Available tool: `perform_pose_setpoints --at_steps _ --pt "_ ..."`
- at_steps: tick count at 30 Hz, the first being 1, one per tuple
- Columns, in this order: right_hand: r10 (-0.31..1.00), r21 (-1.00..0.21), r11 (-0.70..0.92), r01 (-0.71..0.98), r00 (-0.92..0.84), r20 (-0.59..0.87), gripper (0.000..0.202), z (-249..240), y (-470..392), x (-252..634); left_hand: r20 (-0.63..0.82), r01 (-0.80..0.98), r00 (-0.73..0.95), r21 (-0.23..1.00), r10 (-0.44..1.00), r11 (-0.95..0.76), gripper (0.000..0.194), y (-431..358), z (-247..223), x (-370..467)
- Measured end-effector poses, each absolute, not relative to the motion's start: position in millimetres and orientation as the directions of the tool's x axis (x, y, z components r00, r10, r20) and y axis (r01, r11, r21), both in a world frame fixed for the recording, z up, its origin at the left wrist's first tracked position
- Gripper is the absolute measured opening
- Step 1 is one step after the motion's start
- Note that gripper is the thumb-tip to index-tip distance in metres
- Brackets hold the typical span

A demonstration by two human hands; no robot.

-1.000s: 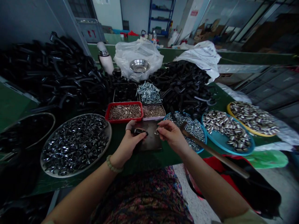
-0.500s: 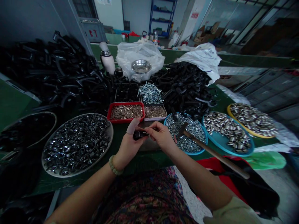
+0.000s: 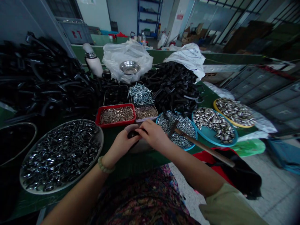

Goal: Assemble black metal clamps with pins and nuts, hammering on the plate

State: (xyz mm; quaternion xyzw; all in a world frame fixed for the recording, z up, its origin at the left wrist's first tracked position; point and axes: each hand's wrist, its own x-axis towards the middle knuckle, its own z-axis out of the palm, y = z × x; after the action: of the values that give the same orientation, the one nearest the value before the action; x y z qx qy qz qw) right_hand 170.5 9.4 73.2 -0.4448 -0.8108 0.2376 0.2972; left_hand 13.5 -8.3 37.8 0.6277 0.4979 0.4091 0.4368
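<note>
The left hand (image 3: pixel 120 144) grips a black part (image 3: pixel 132 134); the right hand (image 3: pixel 153 135), fingers curled, now covers more of it than before.

White woven sack (image 3: pixel 195 59) showing dark print ending in "pylene", opening letters reading unclear, grey plastic crate (image 3: pixel 81 38) carrying red marks, second looking like T, first blurring, pillar sign (image 3: pixel 180 16) bearing red characters too small to read
</note>
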Motion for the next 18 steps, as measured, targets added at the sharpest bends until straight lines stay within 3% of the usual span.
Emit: perform_pose_setpoints --at_steps 2,3,5,8,10,12,15,18 --pt "0.818 -0.57 0.561 0.601 -0.51 0.267 0.014 75 13 182 -0.054 0.207 0.271 0.978 0.961 -0.003 0.026 -3 44 12" --pt "0.84 -0.558 0.535 0.634 -0.466 0.277 0.019 73 16 193 -0.105 0.139 0.278 0.988 0.955 0.069 0.025 -1 47 11" --pt "0.927 -0.527 0.349 0.775 -0.202 0.316 0.035 63 25 221 -0.195 -0.036 0.217 0.977 0.956 0.208 0.027 0 51 7" --pt "0.949 -0.319 -0.049 0.947 0.143 0.28 0.057 38 42 260 -0.255 -0.181 0.109 0.946 0.961 0.271 0.029 -1 53 3" --pt "0.968 -0.166 -0.153 0.974 0.182 0.174 0.057 23 52 273 -0.19 -0.111 0.093 0.973 0.977 0.2 0.028 1 54 1" --pt "0.978 -0.116 -0.147 0.982 0.162 0.135 0.04 14 61 277 -0.08 0.075 0.128 0.995 0.989 0.07 0.025 2 58 1" --pt "0.934 -0.233 -0.023 0.972 0.104 0.341 0.026 16 72 282 0.101 0.425 0.193 0.888 0.976 -0.175 0.021 2 67 -2" --pt "0.763 -0.428 0.178 0.886 0.15 0.628 0.026 35 79 293 0.185 0.542 0.205 0.796 0.961 -0.269 0.019 -5 74 -5"
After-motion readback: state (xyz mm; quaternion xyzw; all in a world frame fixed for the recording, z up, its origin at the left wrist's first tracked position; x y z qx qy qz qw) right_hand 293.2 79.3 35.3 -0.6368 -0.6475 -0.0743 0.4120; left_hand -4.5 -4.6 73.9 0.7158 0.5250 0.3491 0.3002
